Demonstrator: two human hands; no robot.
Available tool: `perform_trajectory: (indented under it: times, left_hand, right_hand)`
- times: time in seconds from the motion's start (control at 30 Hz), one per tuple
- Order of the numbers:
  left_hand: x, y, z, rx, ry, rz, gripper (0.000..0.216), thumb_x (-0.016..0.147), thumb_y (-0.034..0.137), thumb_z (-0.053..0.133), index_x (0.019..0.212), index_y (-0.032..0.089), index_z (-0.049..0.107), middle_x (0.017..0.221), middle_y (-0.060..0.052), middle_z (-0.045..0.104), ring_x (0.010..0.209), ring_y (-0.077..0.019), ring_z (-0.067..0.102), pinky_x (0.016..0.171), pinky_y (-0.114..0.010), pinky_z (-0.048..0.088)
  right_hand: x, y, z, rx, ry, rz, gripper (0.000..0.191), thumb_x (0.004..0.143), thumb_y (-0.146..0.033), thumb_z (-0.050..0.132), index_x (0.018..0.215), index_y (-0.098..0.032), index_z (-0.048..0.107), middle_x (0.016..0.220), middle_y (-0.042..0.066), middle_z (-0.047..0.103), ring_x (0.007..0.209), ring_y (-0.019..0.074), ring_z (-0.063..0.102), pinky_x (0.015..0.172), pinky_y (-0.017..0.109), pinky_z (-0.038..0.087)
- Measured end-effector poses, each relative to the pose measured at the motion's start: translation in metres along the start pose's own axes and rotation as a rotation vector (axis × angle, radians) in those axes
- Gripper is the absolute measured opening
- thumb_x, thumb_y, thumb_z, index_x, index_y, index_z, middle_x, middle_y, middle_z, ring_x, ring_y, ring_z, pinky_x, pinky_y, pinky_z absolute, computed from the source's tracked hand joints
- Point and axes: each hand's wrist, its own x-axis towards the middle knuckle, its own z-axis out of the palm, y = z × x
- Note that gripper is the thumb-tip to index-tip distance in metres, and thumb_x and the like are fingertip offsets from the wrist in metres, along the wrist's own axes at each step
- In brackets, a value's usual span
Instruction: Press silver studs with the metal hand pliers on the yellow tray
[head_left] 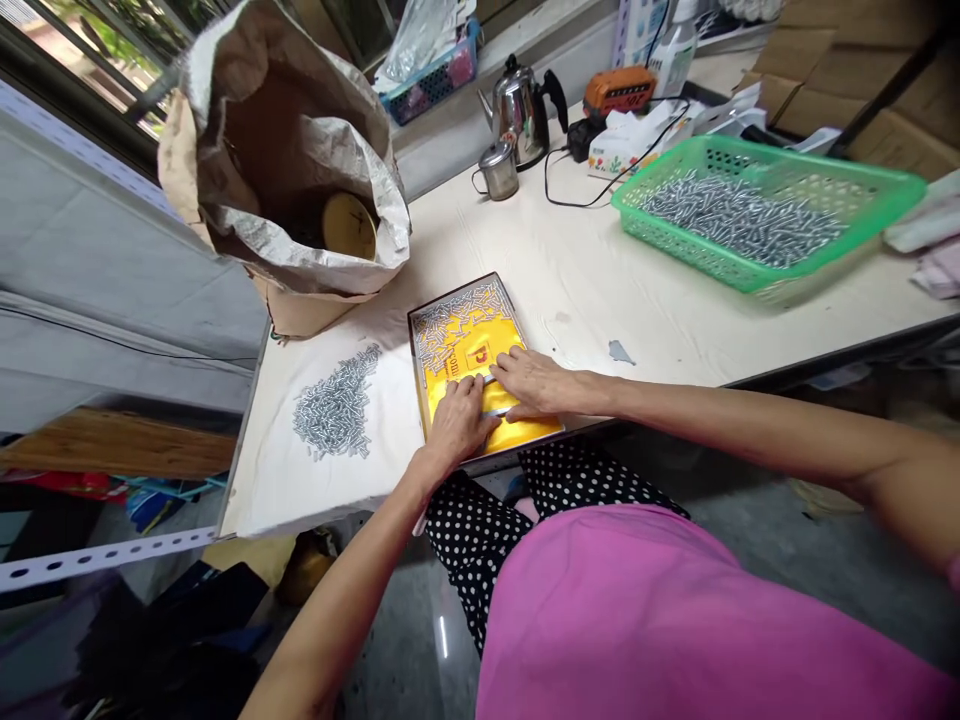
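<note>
A shallow yellow tray [525, 428] lies at the near edge of the table, with several small metal screws [450, 320] heaped in its far half. Both hands rest inside the tray's near half. My left hand [459, 418] has its fingers curled down over a row of screws. My right hand [534, 380] lies beside it, fingers bent and pressed onto the same row. What sits under the fingertips is mostly hidden. A loose pile of the same screws [337, 405] lies on the white table to the left of the tray.
A big open paper sack [300, 150] with a round tin inside stands at the back left. A green basket [885, 205] full of screws sits at the right. A kettle [523, 105], a small metal cup [499, 170] and a black cable are behind.
</note>
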Motion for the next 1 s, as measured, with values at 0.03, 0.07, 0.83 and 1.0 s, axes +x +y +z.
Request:
perform_trajectory:
  times: [0.03, 0.07, 0.83, 1.0]
  left_hand:
    - [-0.001, 0.002, -0.001, 0.017, -0.009, -0.006, 0.058, 0.09, 0.033, 0.067, 0.14, 0.012, 0.047, 0.133, -0.016, 0.058, 0.119, -0.0312, 0.053, 0.101, -0.043, 0.046]
    - [-0.001, 0.004, -0.003, 0.028, -0.016, -0.009, 0.054, 0.091, 0.033, 0.066, 0.138, 0.014, 0.049, 0.13, -0.015, 0.059, 0.118, -0.0308, 0.053, 0.098, -0.042, 0.047]
    - [0.005, 0.003, -0.008, 0.02, 0.011, 0.073, 0.036, 0.087, 0.031, 0.071, 0.119, 0.017, 0.062, 0.117, -0.011, 0.064, 0.111, -0.0286, 0.056, 0.095, -0.038, 0.048]
    - [0.012, 0.006, -0.016, 0.043, -0.051, 0.012, 0.045, 0.083, 0.031, 0.076, 0.122, 0.014, 0.062, 0.12, -0.013, 0.062, 0.114, -0.0302, 0.055, 0.094, -0.038, 0.048]
  right_hand:
    - [-0.001, -0.002, 0.0, -0.006, 0.009, 0.017, 0.053, 0.084, -0.047, 0.079, 0.117, -0.009, 0.064, 0.116, 0.018, 0.064, 0.106, 0.0317, 0.056, 0.083, 0.04, 0.048]
    - [-0.003, -0.004, 0.0, -0.006, 0.02, 0.019, 0.045, 0.086, -0.044, 0.077, 0.114, -0.01, 0.066, 0.113, 0.017, 0.064, 0.105, 0.0309, 0.056, 0.081, 0.039, 0.047]
    - [-0.023, -0.011, 0.003, 0.051, 0.106, 0.06, 0.037, 0.088, -0.035, 0.076, 0.112, -0.009, 0.063, 0.109, 0.014, 0.062, 0.105, 0.0285, 0.051, 0.086, 0.039, 0.044]
    - [-0.019, -0.009, -0.002, 0.06, 0.088, 0.058, 0.04, 0.086, -0.036, 0.078, 0.113, -0.01, 0.063, 0.111, 0.015, 0.062, 0.106, 0.0285, 0.052, 0.088, 0.039, 0.045]
